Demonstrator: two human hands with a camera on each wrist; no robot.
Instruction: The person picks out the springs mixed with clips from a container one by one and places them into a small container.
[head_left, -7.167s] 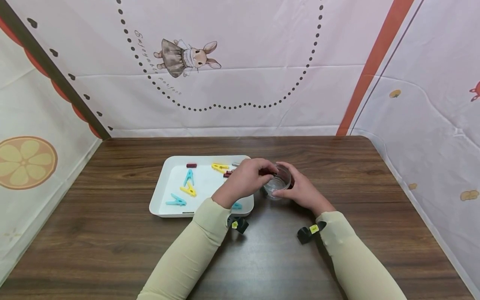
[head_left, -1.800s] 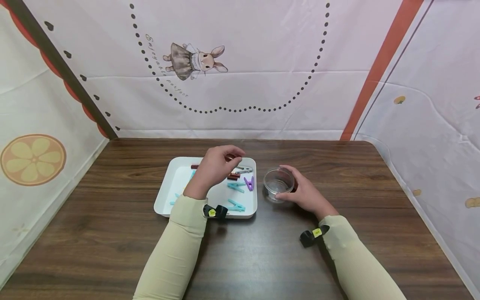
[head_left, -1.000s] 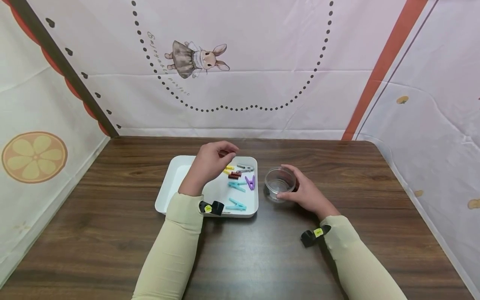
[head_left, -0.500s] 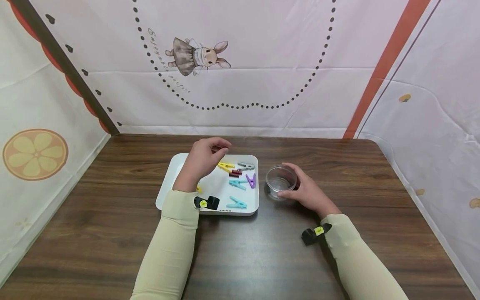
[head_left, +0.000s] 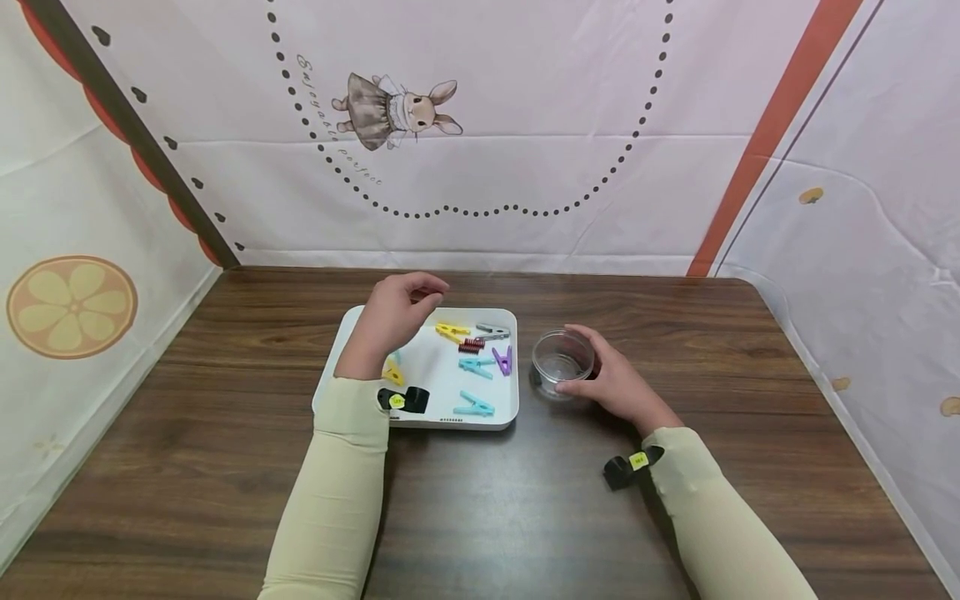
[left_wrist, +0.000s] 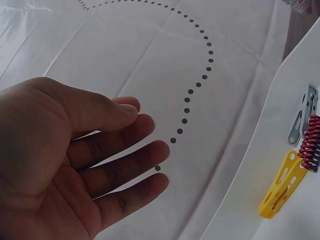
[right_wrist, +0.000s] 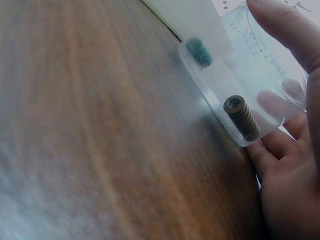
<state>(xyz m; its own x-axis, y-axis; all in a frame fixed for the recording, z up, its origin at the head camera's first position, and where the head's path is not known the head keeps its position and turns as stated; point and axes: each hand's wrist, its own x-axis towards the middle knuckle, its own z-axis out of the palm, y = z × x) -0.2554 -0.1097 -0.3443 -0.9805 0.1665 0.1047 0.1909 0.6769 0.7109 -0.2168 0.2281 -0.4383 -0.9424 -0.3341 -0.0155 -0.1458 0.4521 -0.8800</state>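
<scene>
My right hand [head_left: 615,387] grips a clear round plastic cup [head_left: 543,385] from its right side, on the table. In the right wrist view, a green coil spring [right_wrist: 199,52] and a dark coil spring [right_wrist: 241,117] show through the cup's wall. My left hand [head_left: 397,312] hovers over the upper left part of a white tray [head_left: 431,379]. Its fingers are loosely bent and the thumb lies near the index finger; I see nothing in them. Two red coil springs [head_left: 471,346] lie side by side in the tray, beside a yellow clip [head_left: 452,330].
Also in the tray are a grey clip [head_left: 492,332], a purple clip [head_left: 502,360], two light-blue clips [head_left: 474,405] and another yellow clip [head_left: 393,372]. My left hand and wrist cover its left part. A patterned cloth [head_left: 525,167] stands behind the wooden table [head_left: 495,517].
Seconds ago my left fingers were at the cup's opening. Since then the left hand has moved left over the tray, uncovering clips and springs. The right hand stays at the cup.
</scene>
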